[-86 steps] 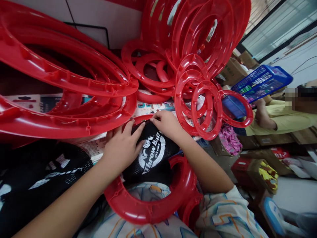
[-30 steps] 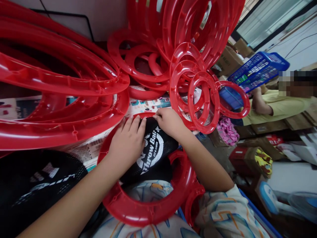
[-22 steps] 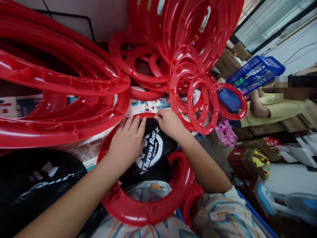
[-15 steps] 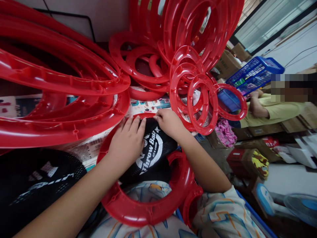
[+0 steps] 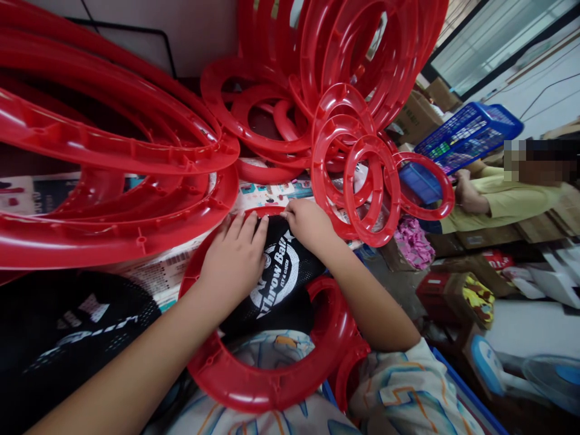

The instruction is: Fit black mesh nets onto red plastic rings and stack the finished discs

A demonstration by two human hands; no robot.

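"What's covered mid-view?"
"The left hand (image 5: 235, 260) hides some white print (image 5: 272, 289) on the black mesh (image 5: 292, 297); the mesh hides part of the red ring (image 5: 267, 389) towards six o'clock."
"And the edges?"
"The big rings (image 5: 149, 156) at ten o'clock and the ring stack (image 5: 330, 63) at one run out of frame."
"The blue basket (image 5: 471, 130), at two?"
"Coloured bits (image 5: 443, 147), perhaps; too small to tell."

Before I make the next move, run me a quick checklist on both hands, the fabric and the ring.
1. Left hand on the black fabric: ok, fingers spread across it.
2. Right hand at the fabric's far edge: ok.
3. White print facing up: ok, though partly covered.
4. Fabric covering the whole red ring: not ok, near side bare.
5. Grip under the fabric: cannot tell, hidden.
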